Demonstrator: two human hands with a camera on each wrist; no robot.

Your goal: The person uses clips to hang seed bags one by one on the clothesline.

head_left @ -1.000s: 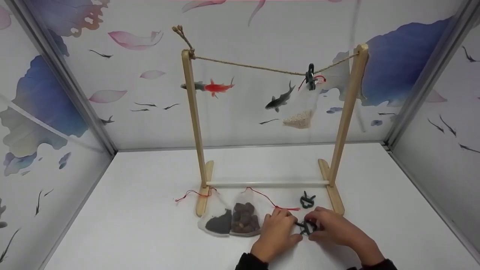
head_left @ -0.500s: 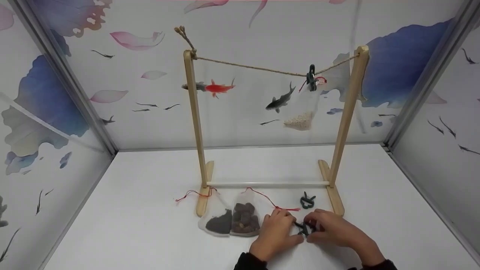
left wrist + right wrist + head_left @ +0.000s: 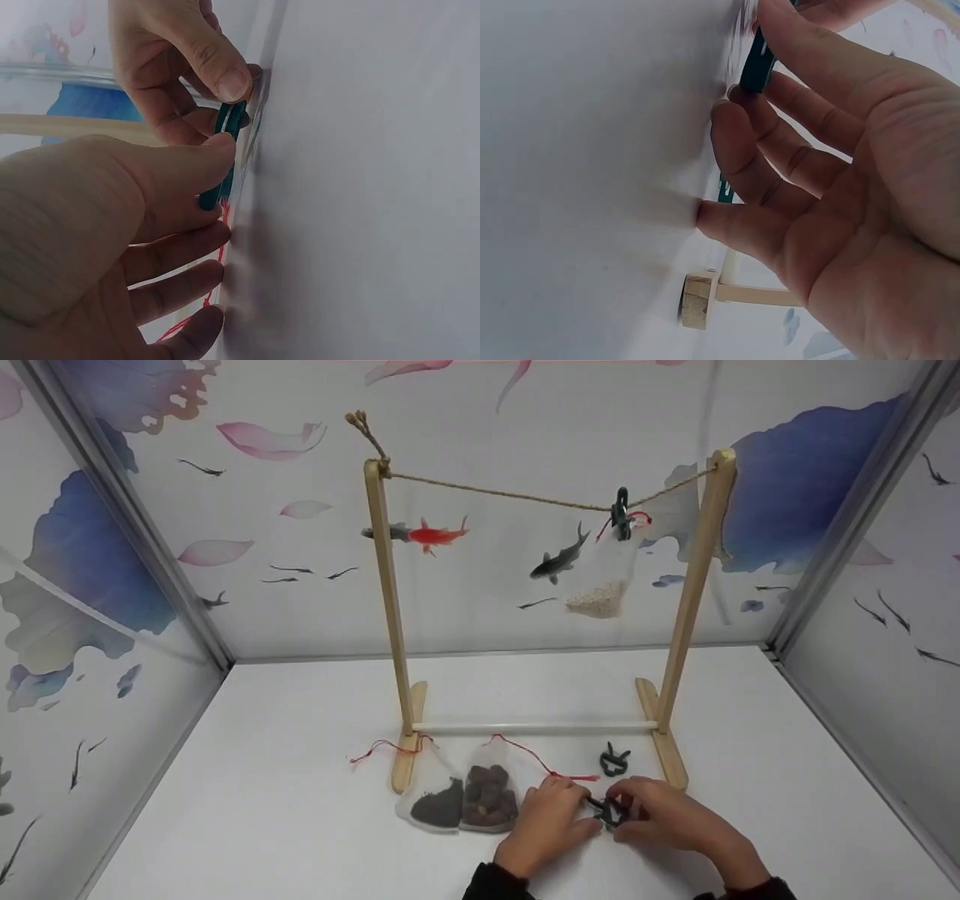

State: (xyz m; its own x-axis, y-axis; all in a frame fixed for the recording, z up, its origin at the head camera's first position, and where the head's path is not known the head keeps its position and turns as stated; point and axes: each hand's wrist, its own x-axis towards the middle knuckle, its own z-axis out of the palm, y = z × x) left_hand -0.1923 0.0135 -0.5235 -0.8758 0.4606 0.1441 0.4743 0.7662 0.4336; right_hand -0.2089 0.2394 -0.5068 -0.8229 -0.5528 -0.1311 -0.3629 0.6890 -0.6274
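A dark green plastic clip (image 3: pixel 613 811) is between the two hands, low over the white table. My left hand (image 3: pixel 546 823) pinches one end of it between thumb and index finger, as the left wrist view shows; its other fingers extend loosely beside the red cord. At the clip's opposite end, my right hand (image 3: pixel 667 816) pinches with thumb and fingertips; its little finger touches the table in the right wrist view. A second green clip (image 3: pixel 615 762) lies just behind the hands. Left of my left hand lie a mesh bag of brown stones (image 3: pixel 490 801) and one of dark grains (image 3: pixel 439 805).
Behind the hands stands a wooden frame (image 3: pixel 686 607) with a twine line (image 3: pixel 502 494) across its top. A third green clip (image 3: pixel 621 514) on the line holds a bag of pale grains (image 3: pixel 600 598). A white rod (image 3: pixel 532 727) joins the frame's feet.
Both hands keep hold of the clip; it has turned slightly between the fingers. My left hand has shifted a little to the left. The bags and frame have not moved.
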